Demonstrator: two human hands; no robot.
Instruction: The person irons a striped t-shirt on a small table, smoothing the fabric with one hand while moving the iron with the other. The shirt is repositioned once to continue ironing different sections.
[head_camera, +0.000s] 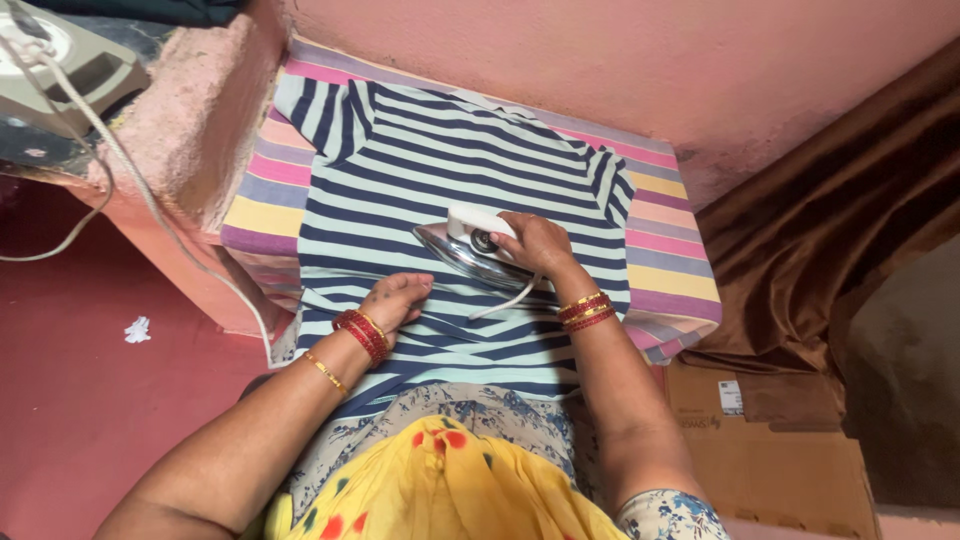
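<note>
1. Striped navy-and-white shirt (440, 170) lies flat on a multicoloured striped cloth (262, 190) over the pink ledge.
2. My right hand (537, 243) is closed around the white handle of the iron (465, 248), which sits on the shirt's middle.
3. My left hand (395, 298) rests open, fingers flat, pressing the shirt just beside the iron.
4. Brown cardboard (780, 450) lies at right.

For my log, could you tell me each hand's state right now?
Left hand: open, flat on the striped shirt.
Right hand: closed around the iron.
</note>
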